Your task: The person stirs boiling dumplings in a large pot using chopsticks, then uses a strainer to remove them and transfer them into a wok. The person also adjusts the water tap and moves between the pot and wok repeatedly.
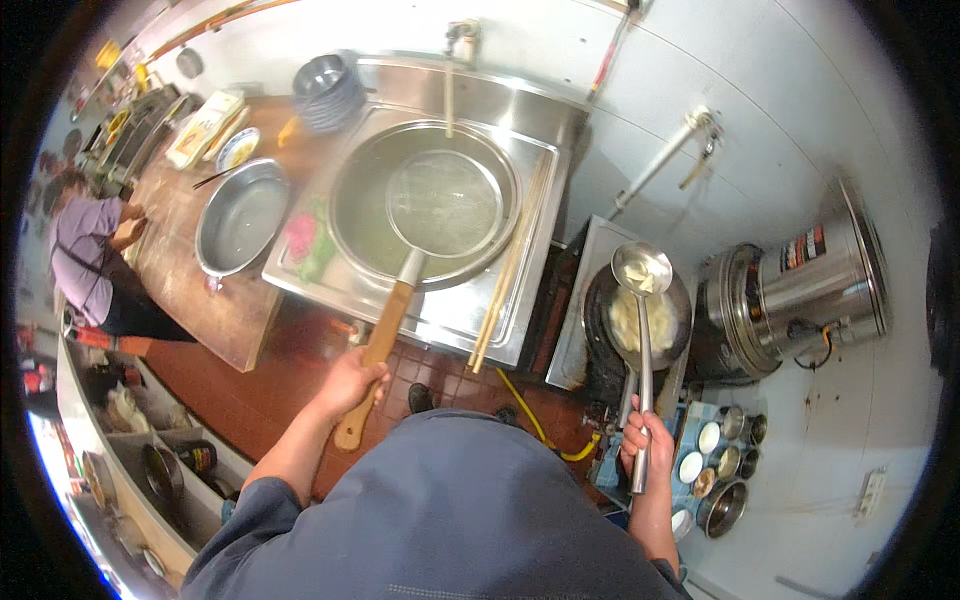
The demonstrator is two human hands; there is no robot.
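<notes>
My left hand [354, 384] grips the wooden handle of a wide round strainer [444, 201], whose head lies in a large pot of cloudy liquid [356, 225] set in a steel counter. My right hand [648, 442] is closed round the metal handle of a ladle [641, 268]. Pale pieces of food lie in the ladle's bowl, which is over a dark wok [676, 300] on the burner at the right. More pale food [630, 322] in broth or sauce fills the wok's middle. Long wooden chopsticks [510, 270] rest along the pot's right side.
Left of the pot, a wooden table [247, 330] holds a metal basin [244, 217] and stacked bowls [324, 97]. A person [86, 247] works at its far side. Steel containers [810, 277] and seasoning bowls [727, 461] stand right. A yellow hose [525, 409] crosses the floor.
</notes>
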